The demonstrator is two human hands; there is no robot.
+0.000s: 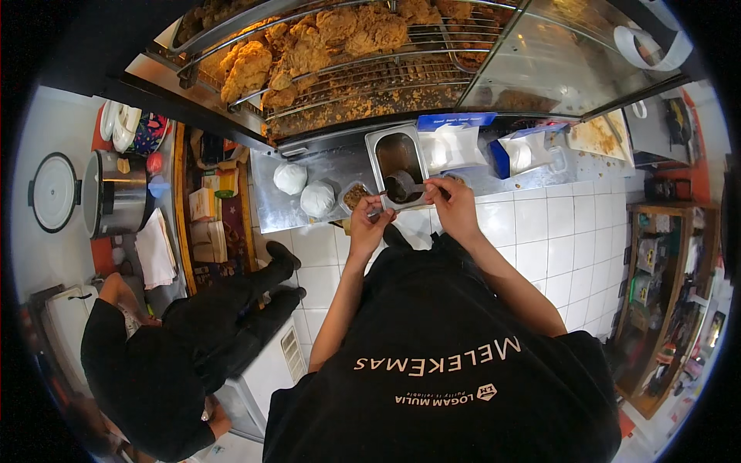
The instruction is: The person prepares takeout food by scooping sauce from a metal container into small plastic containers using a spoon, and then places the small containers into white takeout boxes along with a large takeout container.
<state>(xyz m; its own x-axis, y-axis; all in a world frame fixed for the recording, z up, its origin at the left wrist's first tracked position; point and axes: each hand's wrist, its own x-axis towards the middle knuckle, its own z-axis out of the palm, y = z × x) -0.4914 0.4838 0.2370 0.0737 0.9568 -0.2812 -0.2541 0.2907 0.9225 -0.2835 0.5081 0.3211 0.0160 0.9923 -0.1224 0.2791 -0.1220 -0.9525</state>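
Note:
A deep steel food pan [371,151] with dark brown liquid stands at the counter's front edge. My right hand [454,209] pinches the handle of a small round scoop [399,185], whose bowl is over the pan's near end. My left hand [369,227] is at the pan's near left corner, thumb and fingers close together. Whether it grips the rim or a small pale thing there, I cannot tell. Just left is a clear plastic tub [354,195] of brown crumbly food. Further left sit two round white wrapped bundles [290,178] [318,198].
A warming cabinet of fried chicken [370,32] rises behind the steel counter [267,202]. Open blue-and-white cartons [457,144] [521,155] stand right of the pan. A co-worker [145,382] bends at the lower left, near a large pot [116,194]. Wooden shelves [657,301] are at right.

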